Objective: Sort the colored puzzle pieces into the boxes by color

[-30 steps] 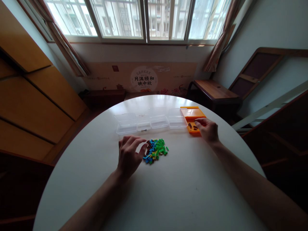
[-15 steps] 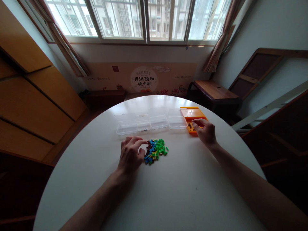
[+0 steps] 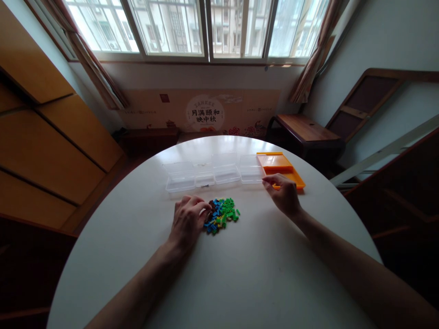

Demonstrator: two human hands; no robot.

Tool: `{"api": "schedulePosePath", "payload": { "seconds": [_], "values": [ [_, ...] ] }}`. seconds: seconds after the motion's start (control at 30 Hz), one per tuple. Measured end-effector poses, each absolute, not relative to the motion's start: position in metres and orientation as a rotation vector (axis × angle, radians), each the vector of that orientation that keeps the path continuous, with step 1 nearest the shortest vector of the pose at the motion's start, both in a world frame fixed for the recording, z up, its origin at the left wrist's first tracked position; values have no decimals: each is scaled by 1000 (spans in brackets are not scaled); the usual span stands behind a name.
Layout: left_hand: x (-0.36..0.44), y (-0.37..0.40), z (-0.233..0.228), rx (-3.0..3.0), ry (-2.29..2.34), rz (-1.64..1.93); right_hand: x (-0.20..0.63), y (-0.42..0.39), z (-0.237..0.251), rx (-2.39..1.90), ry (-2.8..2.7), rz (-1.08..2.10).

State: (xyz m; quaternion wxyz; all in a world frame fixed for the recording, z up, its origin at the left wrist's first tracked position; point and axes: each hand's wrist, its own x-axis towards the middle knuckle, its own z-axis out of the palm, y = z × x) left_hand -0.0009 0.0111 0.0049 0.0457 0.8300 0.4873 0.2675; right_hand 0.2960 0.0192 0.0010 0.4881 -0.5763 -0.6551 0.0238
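Note:
A pile of small toy building bricks (image 3: 226, 211), green, blue, yellow and dark brown, lies mid-table. My left hand (image 3: 188, 218) rests against the pile's left side, thumb and forefinger pinched on a brown brick (image 3: 210, 205) there; the fingertips partly cover it. My right hand (image 3: 284, 194) hovers over the front left corner of an open orange box (image 3: 299, 184). Its fingertips are drawn together by the rim of the neighbouring clear box, and anything between them is too small to make out. The hand hides part of the orange box's inside.
Several clear plastic boxes (image 3: 181, 183) with lids folded back stand in a row left of the orange box. A small dark piece (image 3: 205, 186) lies before them. All sit on a round white table (image 3: 226, 283). A wooden chair (image 3: 305, 127) stands behind at right.
My right hand has moved left and toward me, from inside the orange box to its front left corner. The orange box appears turned slightly. My left thumb and forefinger have closed at the brown bricks.

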Motion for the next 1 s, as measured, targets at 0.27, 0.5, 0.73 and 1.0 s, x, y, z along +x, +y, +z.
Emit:
{"api": "schedulePosePath", "payload": {
  "seconds": [0.27, 0.5, 0.73, 1.0],
  "values": [
    [11, 7, 11, 2347, 1275, 1034, 262, -1, 9, -1066, -1909, 179],
    [32, -8, 17, 2205, 1068, 1050, 238, -21, 15, -796, -2133, -17],
    [37, -14, 18, 2167, 1007, 1018, 236, -24, 16, -751, -2125, -57],
    [35, -13, 16, 2196, 1079, 1018, 239, -22, 13, -757, -2153, -102]
  ]
}}
